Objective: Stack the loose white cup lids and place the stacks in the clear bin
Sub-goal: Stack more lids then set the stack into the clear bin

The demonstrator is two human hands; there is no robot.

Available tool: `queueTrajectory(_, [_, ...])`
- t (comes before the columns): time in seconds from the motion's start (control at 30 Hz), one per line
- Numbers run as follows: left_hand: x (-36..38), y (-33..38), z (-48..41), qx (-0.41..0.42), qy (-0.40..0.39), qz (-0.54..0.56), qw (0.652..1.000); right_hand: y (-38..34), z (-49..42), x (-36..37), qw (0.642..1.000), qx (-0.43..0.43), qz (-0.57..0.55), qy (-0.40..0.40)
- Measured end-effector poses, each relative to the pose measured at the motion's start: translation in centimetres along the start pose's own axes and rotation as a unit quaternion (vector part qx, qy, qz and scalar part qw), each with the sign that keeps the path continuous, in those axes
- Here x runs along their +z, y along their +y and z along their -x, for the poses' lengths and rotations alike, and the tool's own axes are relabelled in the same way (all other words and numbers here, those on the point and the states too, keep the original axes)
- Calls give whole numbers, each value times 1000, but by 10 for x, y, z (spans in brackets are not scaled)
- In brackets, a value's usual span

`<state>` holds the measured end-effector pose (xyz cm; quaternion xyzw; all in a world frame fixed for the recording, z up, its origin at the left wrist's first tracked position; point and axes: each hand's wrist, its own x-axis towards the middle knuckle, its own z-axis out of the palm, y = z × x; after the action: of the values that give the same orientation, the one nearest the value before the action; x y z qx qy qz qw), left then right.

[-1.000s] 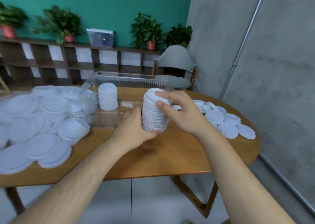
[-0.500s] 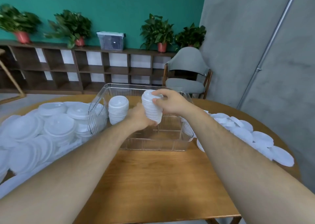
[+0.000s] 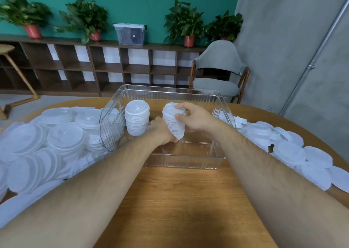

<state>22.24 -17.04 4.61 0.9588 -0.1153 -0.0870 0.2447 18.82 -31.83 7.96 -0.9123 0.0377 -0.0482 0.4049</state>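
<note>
Both my hands hold a tall stack of white cup lids (image 3: 174, 121) inside the clear bin (image 3: 186, 160). My left hand (image 3: 162, 130) cups the stack's lower left side and bottom. My right hand (image 3: 192, 116) grips its top and right side, thumb in front. The stack leans slightly and sits low in the bin; I cannot tell if it touches the floor. Another stack of white lids (image 3: 137, 119) stands in the bin's left part, just left of my left hand.
A large heap of loose white lids (image 3: 43, 146) covers the wooden table (image 3: 181, 200) on the left. More loose lids (image 3: 294, 149) lie on the right. A grey chair (image 3: 219, 72) stands behind the table, with shelving and potted plants along the wall.
My hands carried the stack from above the table's near side forward over the bin, then lowered it inside beside the standing stack.
</note>
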Motion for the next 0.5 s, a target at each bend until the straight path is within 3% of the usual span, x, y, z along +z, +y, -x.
queueTrajectory(0.2, [2,-9,10,19,-92,27,995,-8,1,7,1000,13,1,4])
queueTrajectory(0.33, [2,-11,12,6,-68,69,995,-10,-5,13,1000,2,27,12])
queueTrajectory(0.5, [-3,-10,18,21,-42,38,998,-17,-2,13,994,-6,108,22])
